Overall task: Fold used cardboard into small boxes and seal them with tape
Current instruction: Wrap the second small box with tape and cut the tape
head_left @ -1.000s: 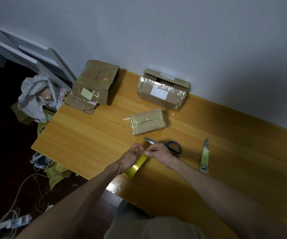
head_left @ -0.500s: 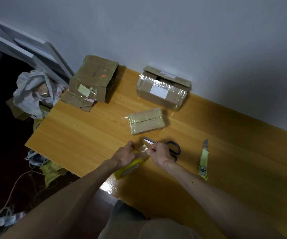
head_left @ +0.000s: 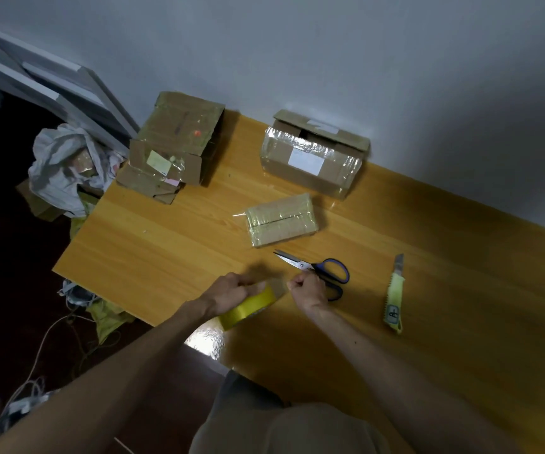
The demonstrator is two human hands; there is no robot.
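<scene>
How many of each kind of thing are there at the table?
Boxes: 2, the open box and the small taped box
Flat cardboard pile: 1
Scissors: 1
Knife: 1
Tape roll: 1
Total: 6

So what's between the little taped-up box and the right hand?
The scissors lie there on the table, handles beside the right hand, with the small taped box just beyond them. The head view shows it.
</scene>
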